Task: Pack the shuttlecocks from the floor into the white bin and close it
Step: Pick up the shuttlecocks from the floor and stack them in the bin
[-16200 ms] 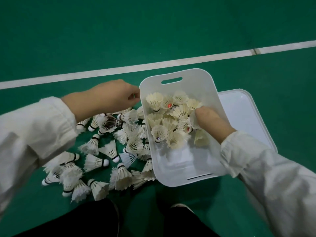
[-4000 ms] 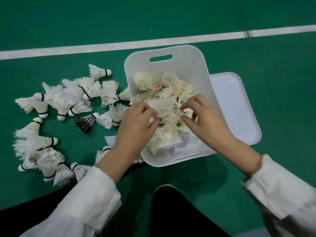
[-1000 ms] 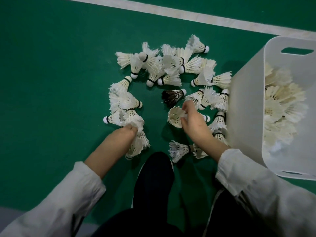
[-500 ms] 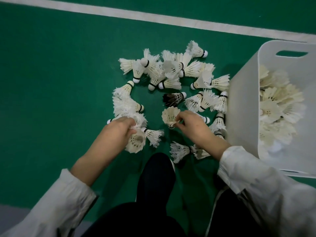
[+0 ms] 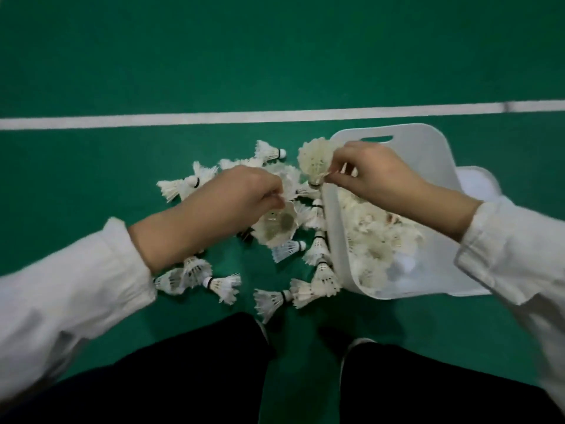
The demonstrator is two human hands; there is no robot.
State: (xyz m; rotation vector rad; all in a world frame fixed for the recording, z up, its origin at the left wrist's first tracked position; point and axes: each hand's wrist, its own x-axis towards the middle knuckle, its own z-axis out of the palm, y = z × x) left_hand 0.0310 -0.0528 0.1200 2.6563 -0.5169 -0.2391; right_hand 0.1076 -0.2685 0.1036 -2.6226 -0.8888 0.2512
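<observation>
My right hand (image 5: 374,175) pinches a white shuttlecock (image 5: 315,159) by its cork end, holding it above the left rim of the white bin (image 5: 440,160). My left hand (image 5: 241,200) pinches another shuttlecock (image 5: 276,226) over the pile, its feather skirt facing me. The bin holds several shuttlecocks (image 5: 376,237). Several more shuttlecocks (image 5: 223,284) lie scattered on the green floor to the left of the bin and under my left forearm.
The white lid (image 5: 477,182) lies flat behind the bin at the right. A white court line (image 5: 214,119) crosses the green floor beyond the pile. My dark trouser legs (image 5: 183,377) and shoes fill the bottom of the view.
Both hands have lifted off the floor, each with a shuttlecock. The right hand has travelled right and up to the bin's rim; the left hand has risen over the pile. The view has swung right.
</observation>
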